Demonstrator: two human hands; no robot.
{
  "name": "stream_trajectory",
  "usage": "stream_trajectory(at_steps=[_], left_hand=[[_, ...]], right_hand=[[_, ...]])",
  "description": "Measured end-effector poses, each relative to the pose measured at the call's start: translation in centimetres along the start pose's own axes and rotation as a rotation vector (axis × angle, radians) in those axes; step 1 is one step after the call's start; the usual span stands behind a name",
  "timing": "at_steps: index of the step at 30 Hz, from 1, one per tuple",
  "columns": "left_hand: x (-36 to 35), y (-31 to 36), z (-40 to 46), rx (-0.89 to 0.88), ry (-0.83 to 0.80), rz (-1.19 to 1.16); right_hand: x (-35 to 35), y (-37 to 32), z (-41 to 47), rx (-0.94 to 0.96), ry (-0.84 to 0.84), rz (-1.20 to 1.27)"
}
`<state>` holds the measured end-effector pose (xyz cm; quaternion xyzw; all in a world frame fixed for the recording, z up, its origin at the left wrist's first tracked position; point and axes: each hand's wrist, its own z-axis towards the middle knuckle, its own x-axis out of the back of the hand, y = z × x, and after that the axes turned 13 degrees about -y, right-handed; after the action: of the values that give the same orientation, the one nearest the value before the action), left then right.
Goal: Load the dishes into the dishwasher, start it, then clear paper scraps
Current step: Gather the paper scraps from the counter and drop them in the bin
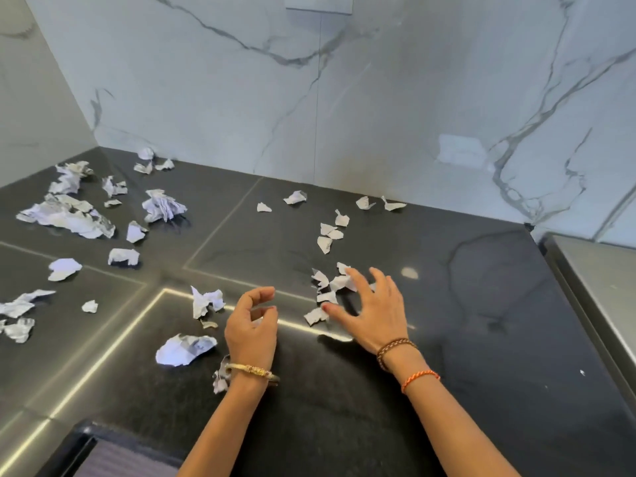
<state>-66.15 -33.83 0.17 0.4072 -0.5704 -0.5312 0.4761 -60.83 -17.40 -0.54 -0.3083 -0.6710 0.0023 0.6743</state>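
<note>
Torn paper scraps (pixel 65 215) lie scattered over the dark stone surface (pixel 481 304), thickest at the far left, where crumpled pieces heap near the corner formed by the marble side wall (pixel 31 108) and the marble back wall (pixel 344 98). A larger crumpled piece (pixel 184 348) sits just left of the left hand (pixel 251 325), with another torn piece (pixel 205 301) beyond it. The left hand hovers low over the surface, fingers curled in toward the thumb; something pale shows in the gap, but whether it pinches a scrap cannot be told. It wears a gold bangle (pixel 253 370), and a small scrap (pixel 220 376) lies partly under that wrist. The right hand (pixel 370 309) is spread wide, fingers straight, over a cluster of small scraps (pixel 327 287), its thumb touching one. Two cord bracelets (pixel 395 349) circle the right wrist. More scraps trail back toward the back wall. To the right the surface is bare and glossy as far as a steel-grey edge (pixel 592 287) at the far right. A dark front edge (pixel 79 442) shows at the lower left.
</note>
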Motion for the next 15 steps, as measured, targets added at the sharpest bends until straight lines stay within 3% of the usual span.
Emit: stream_trajectory(at_steps=[3, 7, 11, 15], left_hand=[[0.2, 0.1, 0.5, 0.026, 0.006, -0.026], [0.5, 0.6, 0.6, 0.032, 0.012, -0.065], [0.7, 1.0, 0.3, 0.035, 0.01, -0.104], [0.3, 1.3, -0.1, 0.089, -0.003, -0.174]], right_hand=[[-1.0, -2.3, 2.0, 0.114, 0.013, -0.05], [-1.6, -4.3, 4.0, 0.083, -0.038, -0.198], [-1.5, -4.1, 5.1, 0.199, 0.272, -0.299], [-1.6, -3.3, 3.6, 0.247, 0.292, -0.279]])
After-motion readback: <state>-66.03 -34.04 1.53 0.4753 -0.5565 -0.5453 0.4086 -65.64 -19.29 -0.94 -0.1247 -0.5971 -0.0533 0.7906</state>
